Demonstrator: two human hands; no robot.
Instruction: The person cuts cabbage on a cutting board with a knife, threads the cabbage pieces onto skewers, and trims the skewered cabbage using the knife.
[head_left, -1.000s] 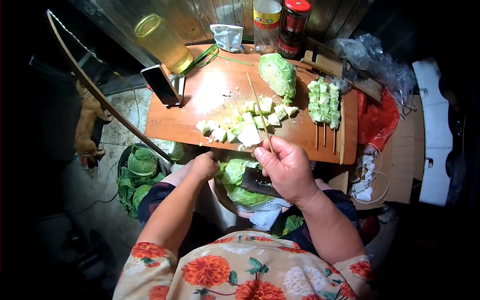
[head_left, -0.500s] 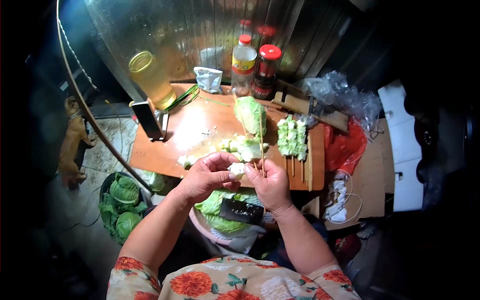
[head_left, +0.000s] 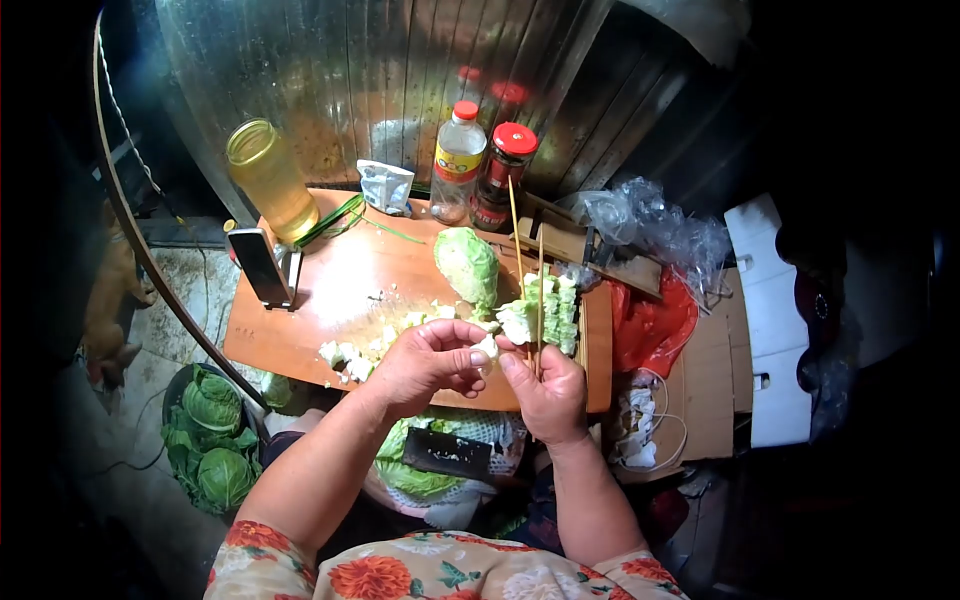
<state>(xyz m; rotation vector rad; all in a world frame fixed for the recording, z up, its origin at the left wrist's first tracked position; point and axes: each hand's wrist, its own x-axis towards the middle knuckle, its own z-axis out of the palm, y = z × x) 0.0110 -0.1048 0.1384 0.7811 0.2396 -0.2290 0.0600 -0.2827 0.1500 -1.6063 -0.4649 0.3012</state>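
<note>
My left hand (head_left: 432,365) pinches a small pale cabbage piece (head_left: 486,348) between thumb and fingers. Close beside it, my right hand (head_left: 548,392) grips two upright wooden skewers (head_left: 541,290); a green cabbage piece (head_left: 517,320) shows on or against them. Cut cabbage pieces (head_left: 352,362) lie on the wooden board (head_left: 270,345), partly hidden by my left hand. Behind my hands rests a larger cabbage portion (head_left: 467,265). Filled cabbage skewers (head_left: 562,315) lie on the board's right part, partly behind my right hand.
A phone on a stand (head_left: 262,268), a jar of yellow liquid (head_left: 275,190), a clear bottle (head_left: 459,165) and a red-lidded jar (head_left: 508,160) stand along the back. Below the board are a cleaver (head_left: 447,453) and cabbage leaves. Whole cabbages (head_left: 212,402) sit at left, a red bag (head_left: 650,325) at right.
My left hand came up from the board's front edge to beside my right hand, now with a cabbage piece. Two skewers stand in my right hand instead of one. The view has shifted.
</note>
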